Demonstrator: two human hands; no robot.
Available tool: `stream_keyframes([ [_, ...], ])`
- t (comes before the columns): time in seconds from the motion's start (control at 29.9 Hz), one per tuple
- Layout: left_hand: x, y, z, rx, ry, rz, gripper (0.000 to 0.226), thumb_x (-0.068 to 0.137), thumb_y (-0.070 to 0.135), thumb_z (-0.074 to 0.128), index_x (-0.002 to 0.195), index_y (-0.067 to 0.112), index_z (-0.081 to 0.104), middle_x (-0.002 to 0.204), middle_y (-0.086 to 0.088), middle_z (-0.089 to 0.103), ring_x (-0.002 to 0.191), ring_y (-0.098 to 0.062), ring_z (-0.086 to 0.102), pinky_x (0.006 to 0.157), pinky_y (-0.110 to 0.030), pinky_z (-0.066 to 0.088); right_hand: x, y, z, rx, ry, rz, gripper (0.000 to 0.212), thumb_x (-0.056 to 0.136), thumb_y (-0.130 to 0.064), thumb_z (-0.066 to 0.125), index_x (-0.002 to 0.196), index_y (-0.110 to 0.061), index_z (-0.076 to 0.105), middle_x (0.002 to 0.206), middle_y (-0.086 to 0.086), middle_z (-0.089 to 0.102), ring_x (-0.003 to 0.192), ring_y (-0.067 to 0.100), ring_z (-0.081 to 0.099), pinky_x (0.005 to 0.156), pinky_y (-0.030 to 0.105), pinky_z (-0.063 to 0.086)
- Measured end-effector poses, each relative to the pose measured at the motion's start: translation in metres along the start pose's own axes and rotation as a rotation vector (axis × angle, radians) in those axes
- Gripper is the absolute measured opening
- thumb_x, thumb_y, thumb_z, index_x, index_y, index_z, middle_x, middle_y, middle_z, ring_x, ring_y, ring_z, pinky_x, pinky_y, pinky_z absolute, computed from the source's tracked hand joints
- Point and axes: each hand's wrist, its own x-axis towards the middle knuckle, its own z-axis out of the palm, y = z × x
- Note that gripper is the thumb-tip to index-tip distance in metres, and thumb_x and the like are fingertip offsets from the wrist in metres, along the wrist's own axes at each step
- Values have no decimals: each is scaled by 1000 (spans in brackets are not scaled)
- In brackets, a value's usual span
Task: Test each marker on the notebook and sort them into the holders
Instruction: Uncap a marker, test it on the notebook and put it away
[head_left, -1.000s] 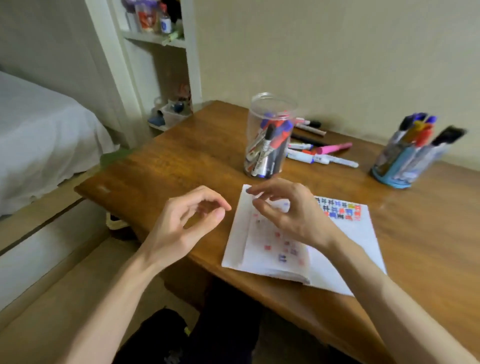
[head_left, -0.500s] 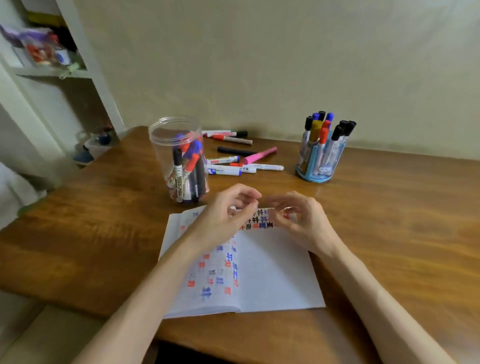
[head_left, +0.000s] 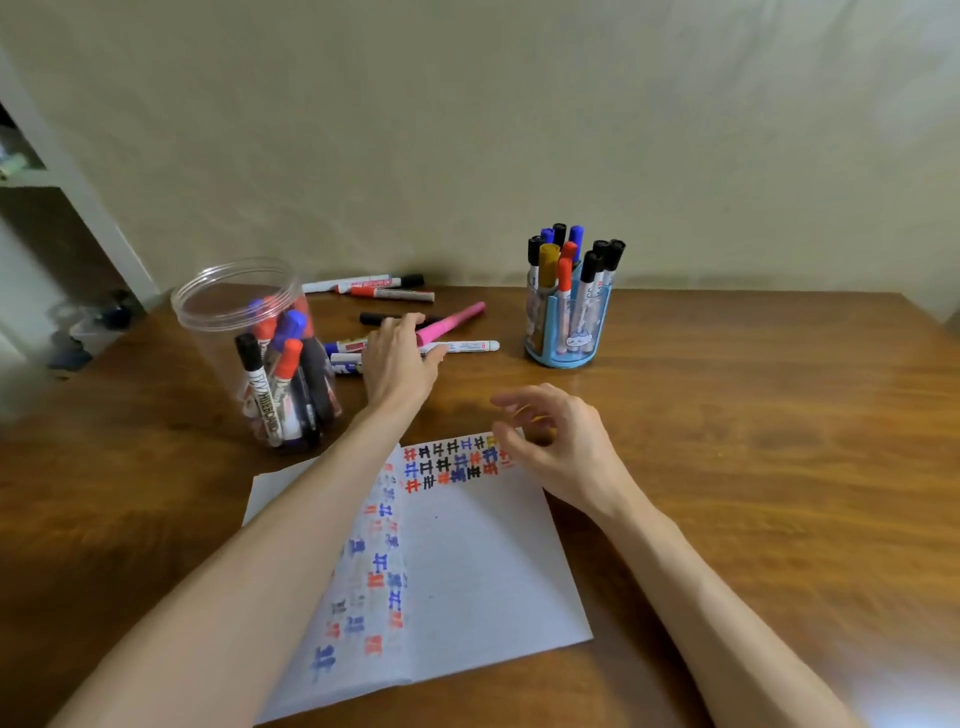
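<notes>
Here the left hand (head_left: 397, 364) lies over the pink marker (head_left: 457, 319), presumably next for testing; whether its fingers grip cannot be told. The right hand (head_left: 561, 447), fingers loosely curled and empty, hovers above the notebook (head_left: 483, 561).

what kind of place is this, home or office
Likely a home study corner: a wooden table against a plain wall, a white shelf unit at the left, a notebook beside a clear jar of markers.
</notes>
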Motion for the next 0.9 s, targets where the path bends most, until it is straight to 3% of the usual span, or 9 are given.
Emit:
stream_keyframes([
  [0.13,6,-2,4,49,75,8,45,95,31,72,137,17,63,130,-10,66,121,-29,53,97,-43,48,1,2,-1,-4,20,-5,25,96,-26,75,122,-25,74,116,-10,69,101,3,69,79,20,63],
  [0.33,-9,2,-14,-157,150,34,35,99,30,66,132,17,67,122,-6,68,110,-17,54,85,-30,44,3,5,-1,-19,86,-24,24,97,-28,74,121,-23,75,109,-9,71,96,1,69,76,20,62],
  [0.57,-73,-6,-62,-406,-98,110,29,100,28,65,128,23,67,112,11,67,105,-5,62,82,-19,45,0,-8,5,176,86,117,40,97,-51,67,124,-22,74,104,-14,74,96,-4,68,73,11,55],
  [0.64,-92,-8,-72,-461,-232,161,26,99,25,65,125,27,66,108,16,69,98,-1,67,80,-14,46,-3,-13,8,390,103,191,37,98,-49,67,119,-20,76,97,-13,76,87,-2,71,69,14,55],
  [0.74,-107,-13,-75,-445,-396,266,25,100,24,65,125,29,64,112,17,68,100,4,67,85,-13,51,-9,-19,12,576,154,300,38,98,-49,66,96,-12,78,77,0,69,66,5,61,61,18,50],
  [0.84,-115,-10,-71,-406,-459,308,30,98,34,66,128,32,61,114,22,65,107,9,61,87,-15,51,-13,-20,13,643,158,288,40,100,-42,68,97,-3,78,74,7,63,64,11,56,60,21,49],
  [0.9,-119,-7,-68,-393,-420,325,28,96,39,67,123,31,66,107,20,69,101,6,63,82,-17,54,-15,-22,13,644,144,271,40,99,-41,70,98,-1,77,75,9,65,65,13,58,61,22,49],
])
